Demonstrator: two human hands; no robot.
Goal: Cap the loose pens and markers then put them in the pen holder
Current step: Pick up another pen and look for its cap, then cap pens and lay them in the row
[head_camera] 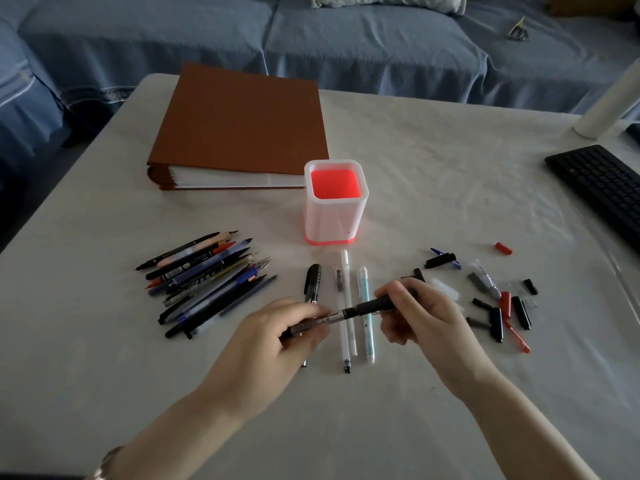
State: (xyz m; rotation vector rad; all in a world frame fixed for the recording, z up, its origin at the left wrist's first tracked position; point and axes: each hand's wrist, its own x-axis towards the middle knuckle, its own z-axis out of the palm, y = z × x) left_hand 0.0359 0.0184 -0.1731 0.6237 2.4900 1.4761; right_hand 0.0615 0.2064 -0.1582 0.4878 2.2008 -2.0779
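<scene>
Pens, loose & uncapped, lie heaped (pixel 204 285) at the left of the surface (pixel 433 174), tips pointing up-right; light, stiff, smooth plastic barrels, prob. a bit slippery, so best pinched mid-barrel w/ thumb & two fingers, clear of the inky tips. Left hand (pixel 287 327) is closed round the rear of a dark pen (pixel 311 325), fingers wrapped on the barrel, front end sticking out to the right. That pen hangs just above three more pens (pixel 349 306) lying side by side on the surface, w/ a black marker (pixel 313 280) just left of them, partly under the hand. Pen holder (pixel 335 202), white w/ red inside, stands upright behind, nothing in it as far as I can see. Right hand (pixel 412 313) pinches a black cap (pixel 375 304) betw. thumb & fingertips, its mouth meeting the pen's front end; looks partly on, not sure it's fully seated. Needs a straight axial push, I'd say, else it cocks. Far right, spare caps (pixel 498 306) lie scattered: tiny, light, easy to flick away.
</scene>
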